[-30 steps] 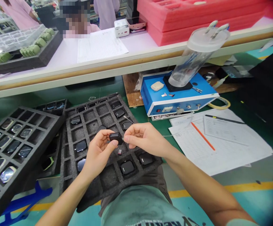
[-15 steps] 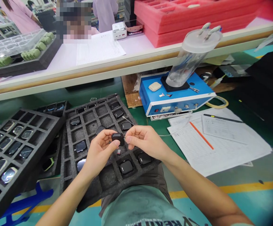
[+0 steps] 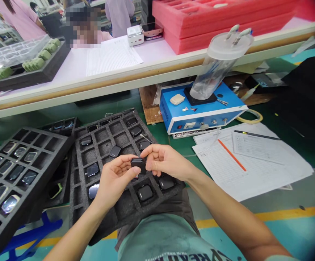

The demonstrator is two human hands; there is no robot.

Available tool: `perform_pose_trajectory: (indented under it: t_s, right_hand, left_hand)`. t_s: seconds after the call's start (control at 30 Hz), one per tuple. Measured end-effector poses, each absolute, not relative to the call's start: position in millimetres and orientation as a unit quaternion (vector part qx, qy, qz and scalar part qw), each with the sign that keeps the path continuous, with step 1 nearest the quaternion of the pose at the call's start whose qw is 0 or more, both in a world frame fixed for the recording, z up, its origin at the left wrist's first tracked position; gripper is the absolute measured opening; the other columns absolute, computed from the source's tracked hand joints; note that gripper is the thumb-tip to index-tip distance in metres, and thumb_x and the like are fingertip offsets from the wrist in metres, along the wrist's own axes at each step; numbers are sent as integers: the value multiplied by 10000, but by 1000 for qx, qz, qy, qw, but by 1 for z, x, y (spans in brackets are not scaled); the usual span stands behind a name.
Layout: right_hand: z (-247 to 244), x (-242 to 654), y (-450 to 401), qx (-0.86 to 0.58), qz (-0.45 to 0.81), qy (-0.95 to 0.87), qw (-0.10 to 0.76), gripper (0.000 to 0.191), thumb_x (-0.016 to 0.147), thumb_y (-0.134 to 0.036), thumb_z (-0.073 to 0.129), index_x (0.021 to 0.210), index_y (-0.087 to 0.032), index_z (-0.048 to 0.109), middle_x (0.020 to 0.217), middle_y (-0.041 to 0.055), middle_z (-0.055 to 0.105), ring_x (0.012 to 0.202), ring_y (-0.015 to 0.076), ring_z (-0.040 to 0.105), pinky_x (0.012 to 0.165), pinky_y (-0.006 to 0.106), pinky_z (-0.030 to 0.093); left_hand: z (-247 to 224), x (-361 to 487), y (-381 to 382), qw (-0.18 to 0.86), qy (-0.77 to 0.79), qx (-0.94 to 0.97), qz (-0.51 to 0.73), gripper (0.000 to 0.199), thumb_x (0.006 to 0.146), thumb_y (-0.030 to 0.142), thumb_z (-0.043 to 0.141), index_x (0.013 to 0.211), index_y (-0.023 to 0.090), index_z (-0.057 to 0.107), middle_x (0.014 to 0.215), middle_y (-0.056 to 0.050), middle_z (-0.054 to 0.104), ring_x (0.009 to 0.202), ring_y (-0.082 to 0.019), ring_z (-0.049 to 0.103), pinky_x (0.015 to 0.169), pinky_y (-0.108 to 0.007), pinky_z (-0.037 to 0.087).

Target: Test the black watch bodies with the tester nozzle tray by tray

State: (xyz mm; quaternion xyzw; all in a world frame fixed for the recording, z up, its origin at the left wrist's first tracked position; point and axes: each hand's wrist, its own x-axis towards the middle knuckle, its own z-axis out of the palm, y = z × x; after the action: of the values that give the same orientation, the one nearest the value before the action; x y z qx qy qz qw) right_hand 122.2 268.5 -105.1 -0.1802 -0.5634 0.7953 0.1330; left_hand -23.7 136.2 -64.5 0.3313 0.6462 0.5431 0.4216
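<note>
Above the foam tray (image 3: 127, 208): a black watch body (image 3: 139, 165) held on edge

Over the middle of the foam tray, the left hand (image 3: 115, 177) pinches the black watch body between thumb and fingers. Its narrow upper edge runs roughly side to side across the tray, and one broad side tilts toward the wearer. Its outline looks close to square, so a long axis is hard to pick out. Whether that broad side is screen or back is too dark to make out, and the left thumb covers part of it. The right hand (image 3: 164, 161) curls its fingertips in beside the thumb at the watch's right edge; whether they pinch anything is hidden, so I cannot tell.

Beyond the tray and to its right, a clear tube (image 3: 217, 136) leads from the blue box (image 3: 175, 110) and is lost behind the right hand. Other watch bodies (image 3: 145, 193) sit in the tray's compartments, some partly covered by the arms. Left of the tray, a second tray (image 3: 49, 143) is cut off at the edge of view.
</note>
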Motion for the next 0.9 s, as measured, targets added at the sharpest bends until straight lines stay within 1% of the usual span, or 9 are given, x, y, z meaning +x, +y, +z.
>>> perform_pose_trajectory:
  t_s: [0.2,0.3,0.4,0.5,0.57,0.63,0.7,0.8,0.9]
  right_hand:
    - [-99,130,270,-179,788,-583,85,375,764,-220,724,1123,-178,620,620,-72,654,430,70,558,406,157,461]
    - [-98,130,267,-172,807,-562,62,407,746,-227,744,1128,-177,613,591,-78,657,393,71,544,393,159,454]
    - [-102,134,263,-182,822,-533,88,461,713,-287,810,1120,-185,617,603,-73,662,408,73,548,394,160,451]
    - [-112,159,260,-225,810,-522,144,397,722,-478,815,923,-171,665,577,-42,642,412,73,534,380,160,415]
    - [-124,185,259,-289,790,-519,154,534,750,-677,718,676,-155,628,515,-3,602,386,68,499,360,164,369]
    - [-138,211,259,-394,760,-503,118,654,778,-770,624,572,-151,590,488,33,581,375,74,492,347,172,355]
    - [-152,226,260,-477,741,-455,124,591,778,-737,664,757,-146,679,536,27,598,391,89,497,329,176,358]
    - [-165,223,258,-477,776,-343,227,516,767,-604,768,1089,-213,670,619,-35,577,394,64,419,301,141,301]
    - [-166,203,258,-397,816,-244,342,393,714,-479,847,958,-213,691,601,-75,469,403,24,326,308,100,254]
  left_hand:
    - [-64,-12,127,429,644,341,534,248,760,285,828,995,208,804,899,-31,795,820,-202,727,779,-290,591]
    - [-65,-8,124,454,631,334,533,223,775,267,825,992,223,803,886,-20,792,804,-179,717,761,-255,576]
    - [-67,-10,126,482,605,314,551,215,766,253,842,971,231,781,871,-10,774,795,-150,699,750,-225,562]
    - [-68,-18,134,505,580,253,587,220,790,274,824,986,239,731,898,-4,730,816,-140,669,769,-245,569]
    - [-67,-25,139,515,565,206,611,215,807,285,802,991,220,712,937,-12,685,837,-136,636,776,-260,575]
    - [-65,-31,143,519,553,172,628,227,796,277,802,980,190,704,975,-26,642,868,-136,607,777,-258,571]
    - [-64,-34,145,520,543,156,640,252,777,268,814,974,172,690,975,-31,608,878,-135,585,755,-241,553]
    - [-65,-33,147,510,534,159,655,327,762,243,830,1032,180,657,926,-8,565,824,-110,550,704,-205,500]
    - [-67,-28,146,488,543,178,660,357,772,224,822,1062,190,617,857,21,518,738,-86,485,651,-192,437]
